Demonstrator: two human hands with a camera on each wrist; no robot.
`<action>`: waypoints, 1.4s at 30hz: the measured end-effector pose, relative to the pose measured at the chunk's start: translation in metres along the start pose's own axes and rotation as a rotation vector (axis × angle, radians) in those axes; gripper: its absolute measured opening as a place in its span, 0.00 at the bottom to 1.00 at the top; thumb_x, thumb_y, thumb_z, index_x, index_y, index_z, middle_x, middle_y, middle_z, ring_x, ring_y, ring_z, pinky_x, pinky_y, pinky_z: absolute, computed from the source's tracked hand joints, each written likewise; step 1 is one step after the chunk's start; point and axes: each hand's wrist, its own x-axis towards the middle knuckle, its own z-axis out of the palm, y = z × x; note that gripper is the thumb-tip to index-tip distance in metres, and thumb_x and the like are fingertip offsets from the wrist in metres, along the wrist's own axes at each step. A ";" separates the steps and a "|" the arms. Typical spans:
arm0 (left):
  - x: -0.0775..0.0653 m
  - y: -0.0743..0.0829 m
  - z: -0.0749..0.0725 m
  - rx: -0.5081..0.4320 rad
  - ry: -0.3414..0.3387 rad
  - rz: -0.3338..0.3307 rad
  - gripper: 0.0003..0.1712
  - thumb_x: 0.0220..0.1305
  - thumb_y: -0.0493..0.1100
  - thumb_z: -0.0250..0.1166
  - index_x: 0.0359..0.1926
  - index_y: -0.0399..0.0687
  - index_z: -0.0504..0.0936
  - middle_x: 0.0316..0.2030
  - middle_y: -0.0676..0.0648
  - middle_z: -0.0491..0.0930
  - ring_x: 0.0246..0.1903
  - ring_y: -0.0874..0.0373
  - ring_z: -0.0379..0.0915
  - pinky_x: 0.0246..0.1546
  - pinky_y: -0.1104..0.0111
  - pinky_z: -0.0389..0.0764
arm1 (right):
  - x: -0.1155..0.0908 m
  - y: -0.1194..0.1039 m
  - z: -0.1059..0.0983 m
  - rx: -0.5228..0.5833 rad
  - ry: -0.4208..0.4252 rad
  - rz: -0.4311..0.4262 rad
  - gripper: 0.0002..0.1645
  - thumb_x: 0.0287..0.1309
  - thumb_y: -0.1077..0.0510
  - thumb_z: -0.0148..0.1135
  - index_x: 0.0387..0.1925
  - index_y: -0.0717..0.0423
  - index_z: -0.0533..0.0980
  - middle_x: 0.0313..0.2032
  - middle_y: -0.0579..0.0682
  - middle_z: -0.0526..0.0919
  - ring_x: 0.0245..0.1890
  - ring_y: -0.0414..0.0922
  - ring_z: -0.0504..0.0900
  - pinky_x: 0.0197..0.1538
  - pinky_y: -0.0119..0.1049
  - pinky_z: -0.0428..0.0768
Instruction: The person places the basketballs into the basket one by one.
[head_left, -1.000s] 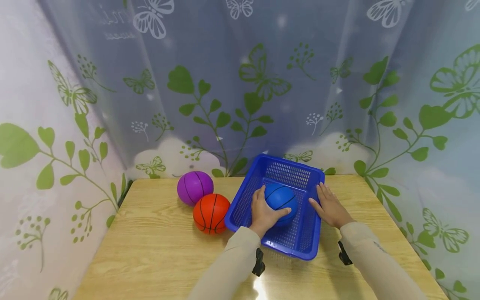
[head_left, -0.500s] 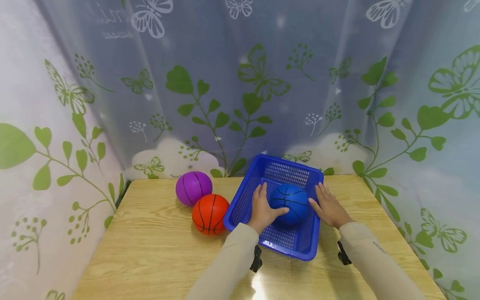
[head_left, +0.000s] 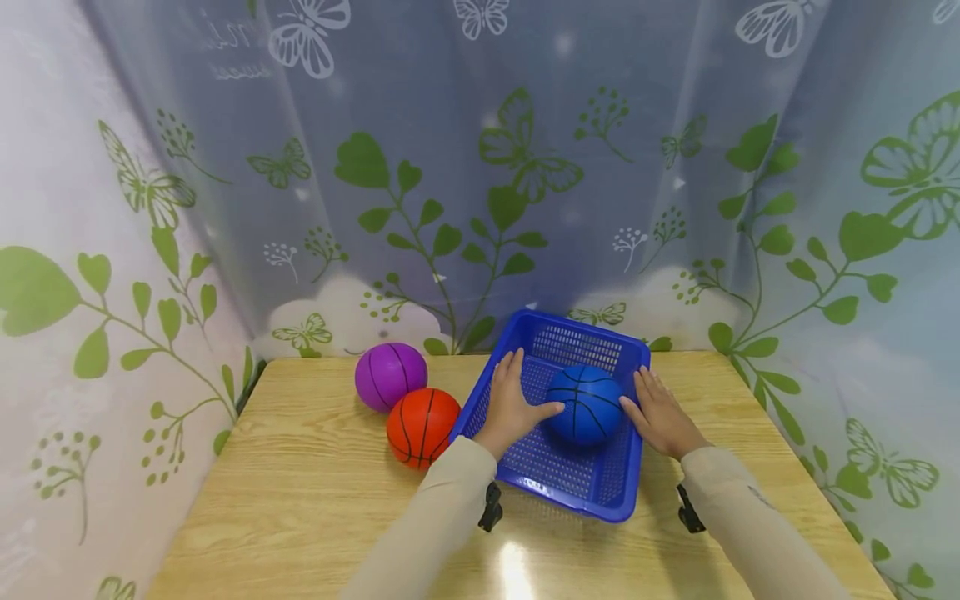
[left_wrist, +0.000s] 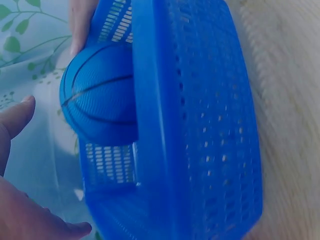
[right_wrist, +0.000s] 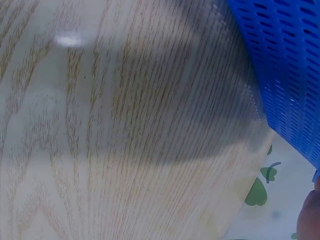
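A blue toy basketball (head_left: 583, 406) sits in the blue perforated plastic basket (head_left: 547, 492), towards its right wall. My left hand (head_left: 512, 410) hovers over the basket's left side, fingers straight and thumb stretched out towards the ball. In the left wrist view a gap separates that hand's thumb and fingers (left_wrist: 17, 117) from the ball (left_wrist: 102, 95). At the basket's right rim lies my right hand (head_left: 663, 417), its fingers straight and its thumb over the rim. The right wrist view catches only a bit of this hand (right_wrist: 310, 215), beside the basket wall (right_wrist: 292, 75).
Left of the basket, an orange-red toy basketball (head_left: 423, 427) lies close to its rim. A purple one (head_left: 390, 377) rests just behind that. The wooden table (head_left: 300, 500) meets a patterned curtain (head_left: 420, 275) at its back edge and sides.
My left hand has let go of the blue basketball and drawn back to the left. The ball has rolled a little rightwards in the basket. My right hand has stayed at the rim.
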 end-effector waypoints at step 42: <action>-0.051 -0.111 -0.128 0.147 0.059 -0.106 0.56 0.49 0.48 0.75 0.72 0.34 0.53 0.70 0.30 0.51 0.70 0.31 0.42 0.62 0.39 0.60 | -0.001 -0.006 -0.002 0.017 -0.035 0.024 0.48 0.72 0.37 0.35 0.71 0.74 0.42 0.72 0.72 0.39 0.72 0.67 0.36 0.70 0.63 0.41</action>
